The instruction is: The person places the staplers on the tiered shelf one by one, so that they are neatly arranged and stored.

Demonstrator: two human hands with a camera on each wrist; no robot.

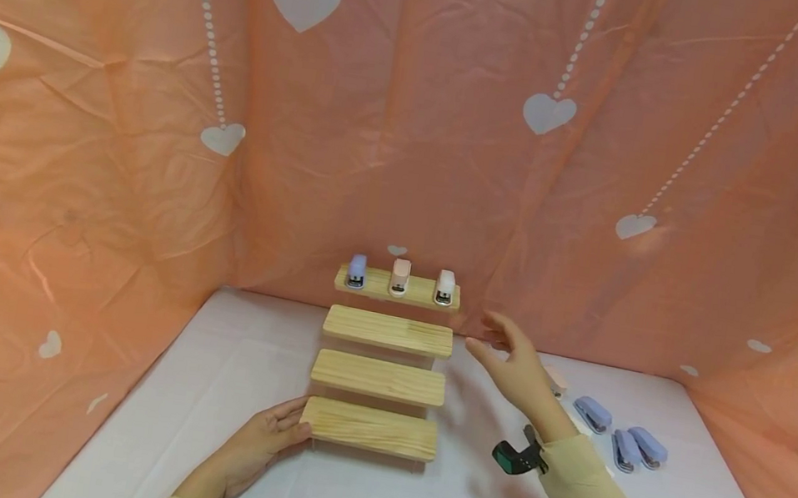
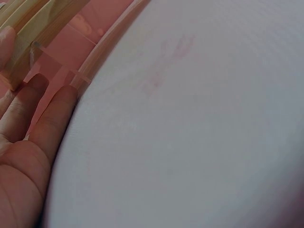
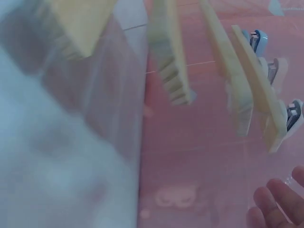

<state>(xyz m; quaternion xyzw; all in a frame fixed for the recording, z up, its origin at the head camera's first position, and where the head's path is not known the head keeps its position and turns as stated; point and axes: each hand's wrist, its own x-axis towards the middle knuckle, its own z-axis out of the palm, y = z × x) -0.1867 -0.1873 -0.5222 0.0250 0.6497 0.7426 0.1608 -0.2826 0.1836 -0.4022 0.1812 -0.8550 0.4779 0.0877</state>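
A tiered shelf with wooden boards [image 1: 371, 429] on clear supports stands on the table. At its lowest board, my left hand [image 1: 264, 437] grips the left end, the thumb at the board and the fingers beside the clear support. Three small staplers are lined up on the top board [image 1: 421, 292]: a purple stapler [image 1: 356, 271], a pink stapler [image 1: 400, 278] and a white stapler [image 1: 445, 287]. Right of the upper boards, my right hand [image 1: 515, 369] is raised with fingers loosely bent and nothing held. The right wrist view shows its fingertips [image 3: 273, 202] below the white stapler's end.
Purple staplers [image 1: 592, 414] lie on the white tabletop [image 1: 240, 363] at the right. A pink stapler [image 1: 557, 380] is partly hidden behind my right wrist, and something white shows behind the sleeve. An orange curtain with hearts [image 1: 453, 122] encloses the back and sides.
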